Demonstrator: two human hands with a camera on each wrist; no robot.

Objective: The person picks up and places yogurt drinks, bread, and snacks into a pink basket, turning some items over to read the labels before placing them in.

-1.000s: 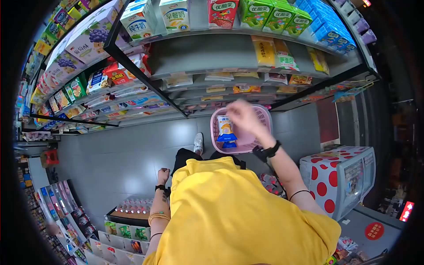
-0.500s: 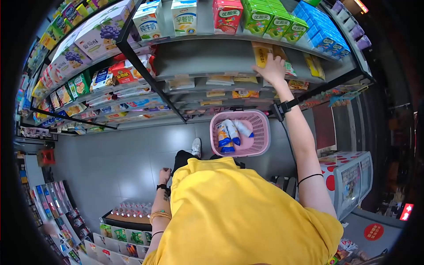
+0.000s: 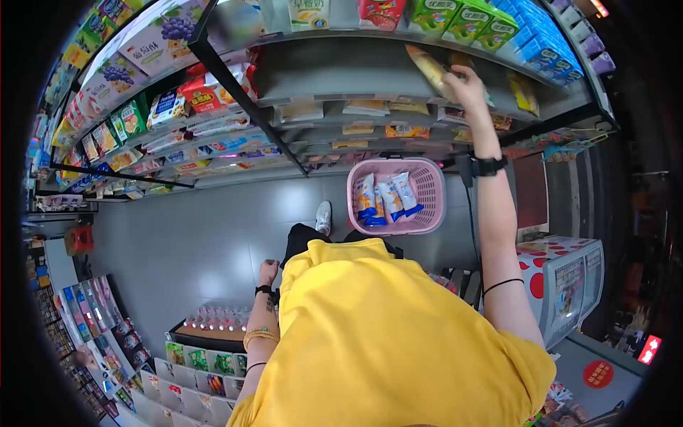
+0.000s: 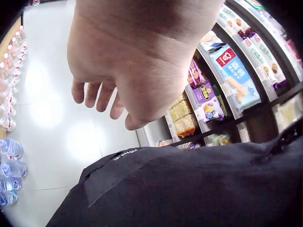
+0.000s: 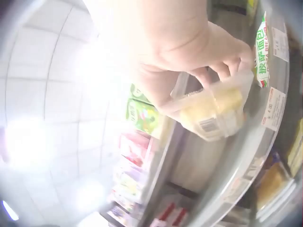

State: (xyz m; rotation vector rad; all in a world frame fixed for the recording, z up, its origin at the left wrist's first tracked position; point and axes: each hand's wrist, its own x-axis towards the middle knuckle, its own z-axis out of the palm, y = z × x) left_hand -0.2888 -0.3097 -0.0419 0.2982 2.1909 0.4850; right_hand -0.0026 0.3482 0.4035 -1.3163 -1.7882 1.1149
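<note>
My right hand (image 3: 469, 89) pinches a clear-wrapped package of pale yellow bread (image 3: 430, 71) just over the second shelf. In the right wrist view the bread package (image 5: 213, 113) hangs from the thumb and fingers, with a barcode on its wrapper. A pizza bread bag (image 5: 262, 52) with green lettering lies on the shelf beside that hand. Down by my left side, the left hand (image 3: 268, 272) holds nothing. Its fingers (image 4: 92, 94) hang loosely curled above the floor in the left wrist view.
Below the shelves, a pink basket (image 3: 435, 213) stands on the floor with several white-and-blue packets (image 3: 391, 199) inside. Milk cartons (image 3: 473, 21) line the shelf above. A black shelf post (image 3: 242, 92) rises to the left, and a spotted freezer (image 3: 562, 277) stands at the right.
My right hand has gone from over the basket up to the shelf and taken hold of the bread package, which is now tilted up off its place. My left hand stays low at my side.
</note>
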